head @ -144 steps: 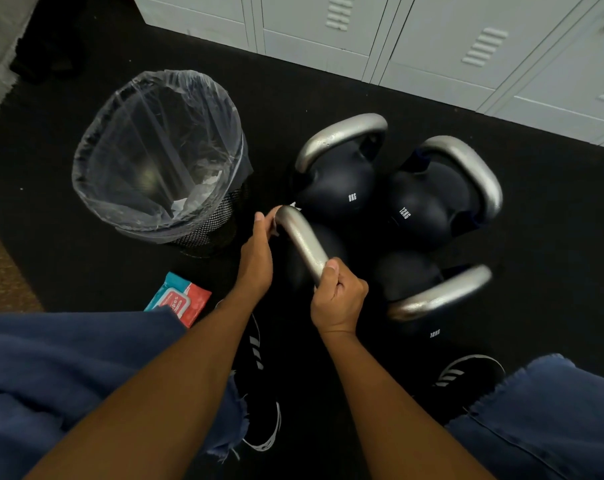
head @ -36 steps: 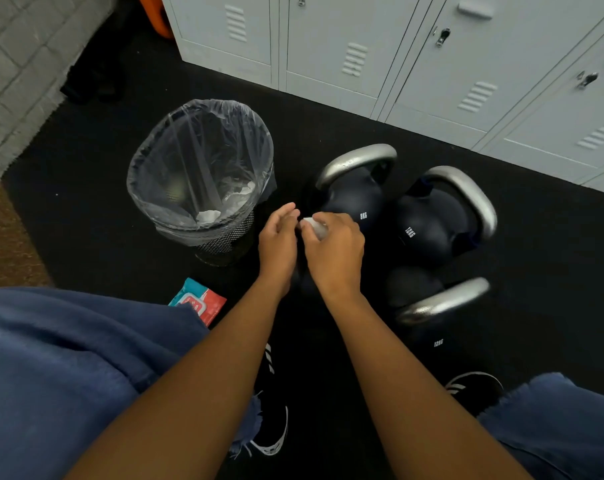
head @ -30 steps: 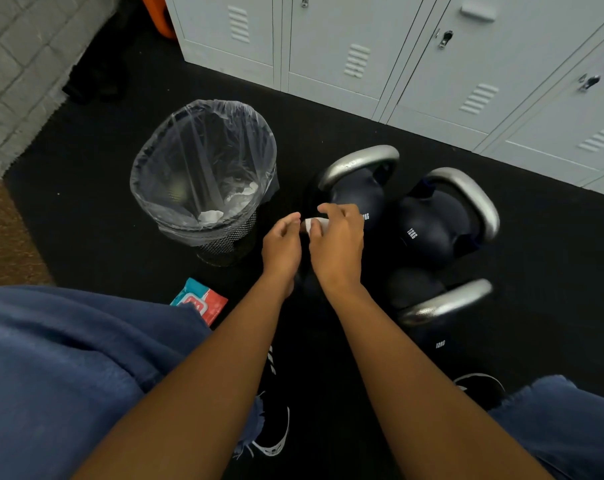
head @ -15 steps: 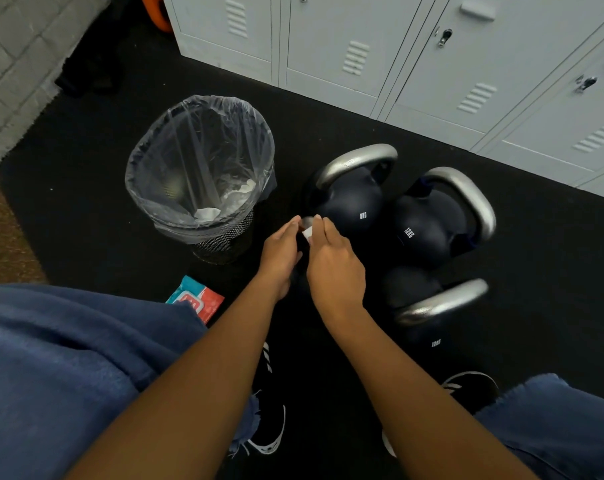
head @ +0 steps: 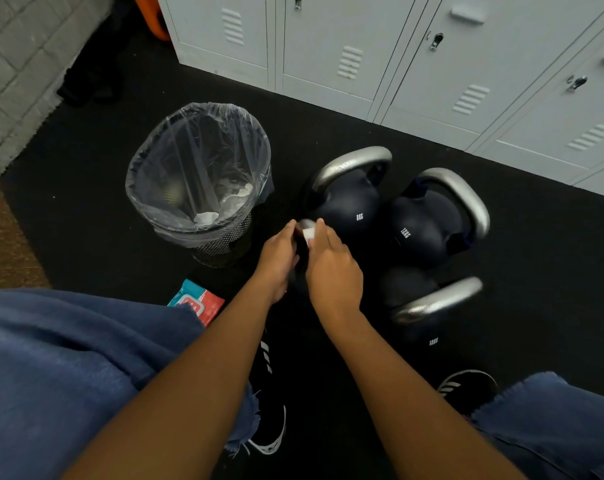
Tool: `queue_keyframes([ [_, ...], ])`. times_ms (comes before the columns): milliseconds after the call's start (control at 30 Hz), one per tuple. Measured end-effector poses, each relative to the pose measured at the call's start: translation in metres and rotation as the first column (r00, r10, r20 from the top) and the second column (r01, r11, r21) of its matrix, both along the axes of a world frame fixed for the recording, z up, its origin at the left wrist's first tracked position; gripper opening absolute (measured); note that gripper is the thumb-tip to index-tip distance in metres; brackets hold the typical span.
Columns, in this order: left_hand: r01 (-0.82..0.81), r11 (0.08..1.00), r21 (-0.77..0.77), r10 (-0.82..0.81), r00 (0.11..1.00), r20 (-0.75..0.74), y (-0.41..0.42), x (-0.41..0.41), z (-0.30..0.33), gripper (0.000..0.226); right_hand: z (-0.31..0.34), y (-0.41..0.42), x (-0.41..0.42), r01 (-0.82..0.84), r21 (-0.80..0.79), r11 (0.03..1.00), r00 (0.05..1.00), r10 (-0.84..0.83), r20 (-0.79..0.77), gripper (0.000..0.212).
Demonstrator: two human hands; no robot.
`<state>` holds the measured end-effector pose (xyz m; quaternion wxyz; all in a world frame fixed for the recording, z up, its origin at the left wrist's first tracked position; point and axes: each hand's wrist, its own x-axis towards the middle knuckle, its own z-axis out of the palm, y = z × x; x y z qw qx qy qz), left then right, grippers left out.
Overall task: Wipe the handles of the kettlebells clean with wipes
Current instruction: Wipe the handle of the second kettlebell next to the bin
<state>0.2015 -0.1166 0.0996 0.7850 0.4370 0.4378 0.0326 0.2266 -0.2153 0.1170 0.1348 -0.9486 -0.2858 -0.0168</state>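
I'm mid-wipe on the near-left kettlebell handle, judging by the setup; only its curved end shows between my hands, rest of that bell hidden under them; R hand has its fingers curled over the handle w/ a small white wipe pressed under the fingertips; L hand sits just beside it, fingers reaching to the same handle end, prob steadying, but I can't tell if it's actually clamped round the bar or just touching; three other bells crowd right behind: the 8kg bell, the far-right 12kg bell and the near-right 12kg bell, handles bare, nothing on them; next move as I read it: run the wipe along the rest of this bar, then shift to a neighbour's handle, which needs a fresh grip on the wipe and care not to knock the packed bells; containers: mesh bin w/ clear liner stands left of the bells, a few crumpled white wipes low inside; wipe pack, red/teal, flat on the black floor mat by my knee, can't tell if the flap's open
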Motion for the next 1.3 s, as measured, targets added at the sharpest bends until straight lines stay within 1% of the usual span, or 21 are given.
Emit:
queue_keyframes([
  [67,-0.015,1.000,0.003,0.015,1.000,-0.008,-0.001,0.001,0.000,0.044,-0.008,-0.011,-0.009,0.030,0.034,0.999,0.999,-0.031,0.035,0.049],
  [167,0.004,1.000,-0.002,-0.004,1.000,-0.008,-0.003,0.001,0.000,0.047,-0.005,-0.006,-0.008,0.046,0.022,0.999,0.999,-0.045,-0.019,0.049],
  [233,0.024,1.000,-0.014,-0.024,1.000,-0.004,-0.003,0.000,-0.001,0.044,0.002,0.006,-0.002,0.034,-0.008,0.999,0.998,-0.035,-0.059,0.050],
  [300,0.038,0.999,-0.006,-0.038,0.999,0.001,-0.003,-0.003,0.000,0.039,0.008,0.020,0.006,-0.010,-0.055,0.998,0.995,0.004,-0.103,0.049],
  [400,0.046,0.999,0.005,-0.045,0.999,-0.012,-0.004,-0.003,0.004,0.035,0.011,0.026,0.012,-0.035,-0.078,0.996,0.996,0.028,-0.086,0.050],
  [500,0.031,0.999,0.030,-0.029,0.999,-0.039,-0.007,-0.001,0.009,0.040,0.006,0.004,-0.001,-0.019,-0.001,1.000,0.998,0.018,-0.065,0.055],
  [567,0.030,0.999,0.030,-0.028,0.998,-0.056,-0.011,0.001,0.011,0.044,-0.004,-0.018,-0.014,0.010,0.054,0.998,0.999,-0.008,-0.039,0.055],
  [667,0.085,0.995,0.059,-0.080,0.994,-0.075,-0.016,0.003,0.014,0.053,-0.015,-0.031,-0.022,0.032,0.086,0.996,0.999,-0.028,-0.040,0.053],
  [800,0.154,0.986,0.071,-0.149,0.987,-0.066,-0.019,-0.003,0.010,0.065,-0.004,-0.008,-0.008,0.012,0.077,0.997,0.996,-0.005,-0.094,0.056],
  [833,0.149,0.985,0.082,-0.144,0.988,-0.061,-0.019,-0.006,0.008,0.065,-0.001,-0.001,-0.003,-0.009,0.062,0.998,0.995,0.015,-0.101,0.056],
  [900,0.108,0.989,0.100,-0.103,0.993,-0.054,-0.020,-0.009,0.011,0.056,0.001,0.007,0.002,-0.038,0.046,0.998,0.992,0.043,-0.117,0.055],
  [933,0.095,0.991,0.091,-0.090,0.994,-0.056,-0.021,-0.010,0.012,0.055,0.002,0.007,0.002,-0.032,0.048,0.998,0.991,0.038,-0.126,0.056],
  [1000,0.085,0.993,0.085,-0.081,0.995,-0.053,-0.022,-0.009,0.014,0.066,0.001,-0.004,-0.004,-0.011,0.062,0.998,0.992,0.018,-0.122,0.058],
  [1033,0.093,0.991,0.098,-0.087,0.994,-0.060,-0.023,-0.009,0.015,0.070,-0.001,-0.013,-0.010,-0.004,0.069,0.998,0.993,0.012,-0.117,0.059],
  [1167,0.192,0.955,0.227,-0.169,0.979,-0.117,-0.030,-0.009,0.021,0.067,-0.008,-0.041,-0.022,0.002,0.069,0.998,0.994,0.006,-0.111,0.059],
  [1233,0.195,0.936,0.292,-0.164,0.978,-0.126,-0.033,-0.011,0.022,0.066,-0.008,-0.036,-0.017,-0.009,0.064,0.998,0.994,0.016,-0.113,0.058],
  [1300,0.166,0.932,0.323,-0.134,0.984,-0.120,-0.033,-0.013,0.023,0.061,-0.004,-0.023,-0.009,-0.028,0.063,0.998,0.993,0.035,-0.113,0.056],
])
